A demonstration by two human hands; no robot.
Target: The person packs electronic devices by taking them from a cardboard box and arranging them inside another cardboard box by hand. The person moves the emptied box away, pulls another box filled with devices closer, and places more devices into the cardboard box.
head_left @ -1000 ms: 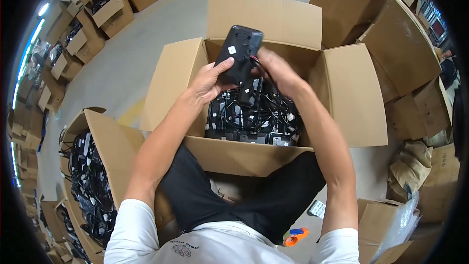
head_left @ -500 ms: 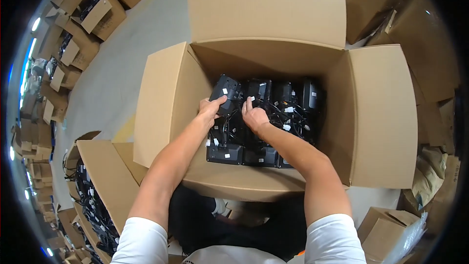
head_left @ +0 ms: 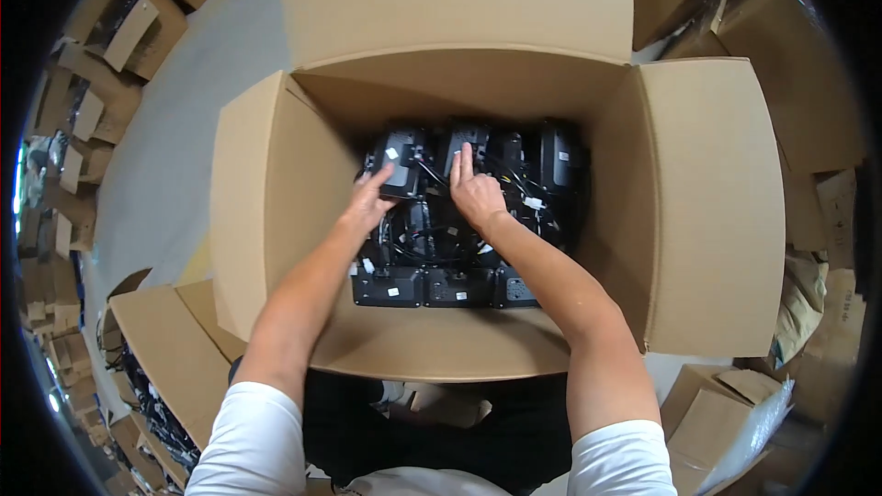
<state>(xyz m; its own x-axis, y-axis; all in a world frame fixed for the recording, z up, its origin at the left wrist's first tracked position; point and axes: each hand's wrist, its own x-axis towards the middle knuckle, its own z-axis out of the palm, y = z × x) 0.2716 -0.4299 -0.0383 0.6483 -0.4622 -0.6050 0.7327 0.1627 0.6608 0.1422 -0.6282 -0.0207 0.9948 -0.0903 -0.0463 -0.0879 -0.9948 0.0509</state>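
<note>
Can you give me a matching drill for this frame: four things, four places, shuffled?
Things:
1. left hand
2. right hand
3. big open box
4. small box of black parts

Places:
A. lower left, on the floor
B. on the black unit at the back left
C. middle of the picture, flaps spread
D. fingers up on the middle back unit

Pairs: 1-B, 2-D, 3-C, 4-A

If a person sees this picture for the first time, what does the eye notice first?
First comes the large open cardboard box in the middle, its flaps spread wide. Deep inside, both bare hands press on black devices with cables packed in rows: the left hand on one unit at the back left, the right hand beside it. More open cartons with similar black items stand at lower left.
</note>
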